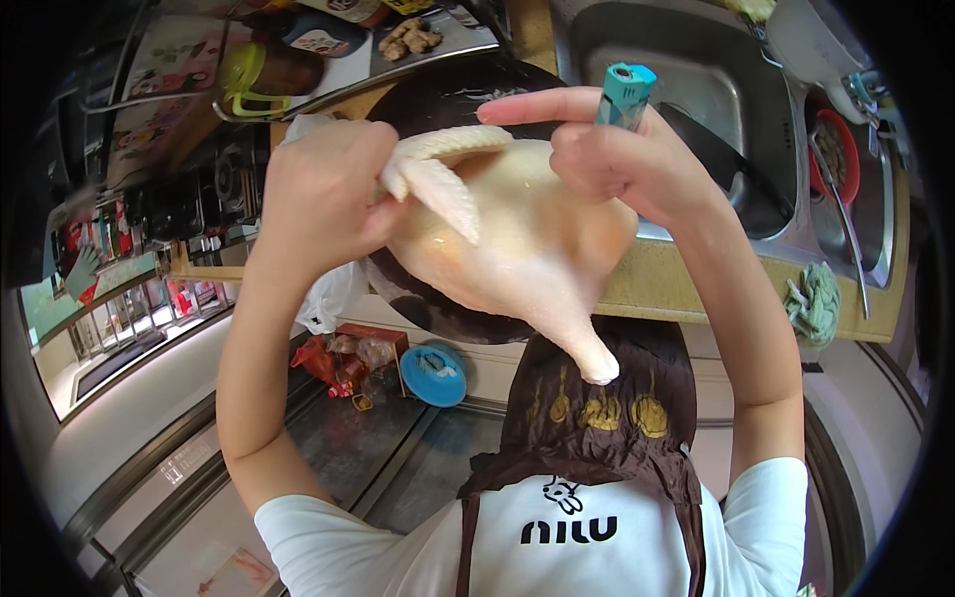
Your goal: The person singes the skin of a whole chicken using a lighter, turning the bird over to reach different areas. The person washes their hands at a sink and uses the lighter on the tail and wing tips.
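A whole plucked raw chicken (507, 239) is held up over a dark round board (440, 313), one leg (571, 328) jutting toward my apron (597, 425). My left hand (324, 194) is closed around it at the wing end, beside the folded wing (448, 168); the exact part in my grasp is hidden by my fingers. In my right hand (627, 160) is a turquoise lighter (625, 93), its top pointing up. The index finger of that hand extends left above the chicken, and no flame shows. My right knuckles are over the bird's far end; whether they touch it I cannot tell.
A steel sink (746, 82) with a dark pan-like object (724, 164) is at the upper right. Beyond stands a red bowl (850, 179). A green cloth (813, 306) hangs on the counter edge. Ginger (409, 39) and bottles sit behind. A blue basin (433, 377) is below.
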### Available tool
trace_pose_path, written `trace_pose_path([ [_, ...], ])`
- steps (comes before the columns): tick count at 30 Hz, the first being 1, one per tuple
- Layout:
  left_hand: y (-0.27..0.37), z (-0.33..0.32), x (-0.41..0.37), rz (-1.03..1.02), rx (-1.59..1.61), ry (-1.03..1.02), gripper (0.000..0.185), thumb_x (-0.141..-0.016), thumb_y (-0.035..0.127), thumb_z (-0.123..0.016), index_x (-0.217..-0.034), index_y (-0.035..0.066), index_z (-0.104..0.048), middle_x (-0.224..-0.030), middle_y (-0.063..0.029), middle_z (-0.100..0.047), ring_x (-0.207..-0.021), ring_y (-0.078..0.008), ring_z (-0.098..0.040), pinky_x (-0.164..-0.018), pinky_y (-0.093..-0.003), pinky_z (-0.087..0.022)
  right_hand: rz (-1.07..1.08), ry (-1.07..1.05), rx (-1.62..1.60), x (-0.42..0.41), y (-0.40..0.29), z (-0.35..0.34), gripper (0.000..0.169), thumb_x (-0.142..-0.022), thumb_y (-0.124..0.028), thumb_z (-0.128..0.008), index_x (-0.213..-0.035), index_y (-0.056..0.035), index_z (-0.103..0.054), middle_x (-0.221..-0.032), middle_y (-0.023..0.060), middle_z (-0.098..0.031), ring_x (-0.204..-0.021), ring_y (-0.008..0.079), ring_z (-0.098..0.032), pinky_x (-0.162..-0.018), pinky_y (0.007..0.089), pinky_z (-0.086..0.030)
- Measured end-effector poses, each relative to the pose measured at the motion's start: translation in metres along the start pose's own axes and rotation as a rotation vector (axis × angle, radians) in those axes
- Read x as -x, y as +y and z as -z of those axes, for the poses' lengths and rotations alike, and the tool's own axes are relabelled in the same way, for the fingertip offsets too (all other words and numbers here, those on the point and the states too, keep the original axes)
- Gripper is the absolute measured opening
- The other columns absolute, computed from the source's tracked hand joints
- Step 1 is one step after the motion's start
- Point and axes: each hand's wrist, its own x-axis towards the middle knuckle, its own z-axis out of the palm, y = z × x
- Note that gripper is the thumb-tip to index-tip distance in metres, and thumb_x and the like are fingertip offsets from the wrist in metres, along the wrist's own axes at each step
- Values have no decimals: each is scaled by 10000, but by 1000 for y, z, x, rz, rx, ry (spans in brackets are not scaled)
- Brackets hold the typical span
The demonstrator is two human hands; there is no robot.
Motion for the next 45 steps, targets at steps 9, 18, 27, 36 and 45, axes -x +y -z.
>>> trace_pose_path([
  [9,19,4,-5,168,-136,-78,180,-699,192,-605,-688,44,-504,-626,-106,-574,-604,-273,-594,-497,-366,-458,392,-271,618,-34,-12,-36,566,-625,-11,-508,-1168,-121,-622,-634,3,-545,-532,72,-379,-498,222,-328],
  [18,23,8,-7,324,-24,-171,174,-735,170,-559,-667,17,-515,-618,-151,-591,-592,-320,-598,-490,-400,-463,639,-68,1518,-29,-17,-53,503,-575,-166,-660,-1075,-221,-646,-559,50,-581,-515,260,-583,-462,338,-440],
  [27,26,6,-10,397,-50,-256,124,-699,131,-551,-687,8,-540,-640,-161,-602,-606,-328,-603,-510,-411,-469,738,-24,1656,-18,-10,-53,622,-526,-186,-661,-1132,-59,-598,-532,30,-540,-497,192,-573,-450,307,-433],
  [36,20,7,-12,335,-61,-244,141,-673,139,-578,-694,13,-519,-630,-164,-588,-621,-333,-601,-524,-415,-466,727,-29,1353,-18,1,-37,454,-555,-187,-700,-996,-88,-649,-641,49,-606,-570,197,-612,-491,294,-457],
  [45,7,1,-1,165,-8,-85,189,-652,131,-651,-708,52,-489,-649,-101,-557,-616,-299,-562,-515,-395,-426,217,234,561,-4,-10,-6,266,-766,-127,-695,-1014,-39,-659,-797,-8,-619,-704,35,-527,-629,198,-440],
])
